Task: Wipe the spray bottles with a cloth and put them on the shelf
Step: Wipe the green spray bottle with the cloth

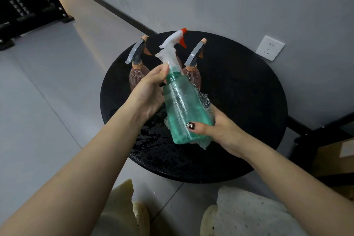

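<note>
A green spray bottle [182,107] with a white and orange trigger head is held tilted above the round black table [249,101]. My left hand [151,92] grips its neck. My right hand [216,128] cups the lower body through a checked cloth [204,99], thumb pressed on the front. Behind it stand two pink spray bottles with grey triggers, one to the left [137,72] and one to the right [193,73], both upright on the table.
The table top is wet near its front [159,143]. A wall with a socket [270,48] lies behind. A black rack [28,0] stands at the far left and a dark frame with a cardboard box [333,157] at the right. My knees show below.
</note>
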Demonstrator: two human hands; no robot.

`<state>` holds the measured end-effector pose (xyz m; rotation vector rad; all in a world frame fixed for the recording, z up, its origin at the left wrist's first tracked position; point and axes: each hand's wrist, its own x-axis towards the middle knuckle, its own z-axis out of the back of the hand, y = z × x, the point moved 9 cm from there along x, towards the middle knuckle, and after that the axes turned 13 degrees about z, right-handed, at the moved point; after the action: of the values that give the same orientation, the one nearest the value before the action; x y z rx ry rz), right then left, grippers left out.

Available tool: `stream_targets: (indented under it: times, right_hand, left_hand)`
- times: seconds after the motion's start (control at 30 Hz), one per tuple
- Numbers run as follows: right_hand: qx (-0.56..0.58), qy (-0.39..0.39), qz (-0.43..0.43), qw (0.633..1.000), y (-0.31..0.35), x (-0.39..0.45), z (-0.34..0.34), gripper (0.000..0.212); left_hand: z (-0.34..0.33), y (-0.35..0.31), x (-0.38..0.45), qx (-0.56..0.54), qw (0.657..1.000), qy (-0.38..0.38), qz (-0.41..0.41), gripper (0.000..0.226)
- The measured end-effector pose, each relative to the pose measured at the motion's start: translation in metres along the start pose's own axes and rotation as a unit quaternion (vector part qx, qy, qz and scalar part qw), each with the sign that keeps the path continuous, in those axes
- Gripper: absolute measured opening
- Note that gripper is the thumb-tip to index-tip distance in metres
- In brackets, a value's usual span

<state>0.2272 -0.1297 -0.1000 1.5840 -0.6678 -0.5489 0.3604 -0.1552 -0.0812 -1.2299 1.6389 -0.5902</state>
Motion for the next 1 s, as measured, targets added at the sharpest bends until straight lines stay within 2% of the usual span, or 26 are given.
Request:
stream_targets:
  times: [0.1,0.2,0.3,0.37,0.47,0.73,0.83,0.9,1.0]
  right_hand:
    - [-0.017,-0.076,0.030,0.997,-0.001,0.000,0.010,0.058]
    - [-0.168,-0.139,0.054,0.975,0.002,-0.005,0.024,0.062]
    - [-0.328,-0.131,0.071,0.933,0.012,-0.008,0.021,0.076]
    - [-0.366,-0.112,0.076,0.921,0.016,-0.009,0.017,0.085]
    - [-0.401,-0.058,0.108,0.908,0.026,-0.006,0.006,0.079]
    - [-0.448,0.029,0.179,0.875,0.052,0.012,-0.006,0.053]
    - [-0.501,0.102,0.243,0.825,0.058,-0.003,-0.019,0.048]
    - [-0.537,0.163,0.287,0.776,0.056,-0.020,-0.028,0.043]
    - [-0.580,0.222,0.342,0.705,0.052,-0.041,-0.034,0.038]
  left_hand:
    - [0.001,0.000,0.000,0.084,0.994,-0.066,0.018,0.022]
    - [0.004,-0.002,-0.004,0.165,0.977,-0.135,0.002,0.036]
    - [0.006,-0.003,-0.006,0.158,0.974,-0.160,-0.007,0.035]
    - [0.008,-0.003,-0.005,0.140,0.978,-0.154,0.006,0.028]
    - [0.009,-0.001,-0.004,0.134,0.981,-0.136,0.021,0.015]
    - [0.009,0.002,0.000,0.077,0.990,-0.108,0.046,0.022]
    - [0.016,-0.003,0.000,0.063,0.993,-0.092,0.047,0.013]
    - [0.018,-0.005,-0.001,0.064,0.994,-0.076,0.054,0.015]
    - [0.018,-0.007,-0.004,0.092,0.990,-0.094,0.045,0.018]
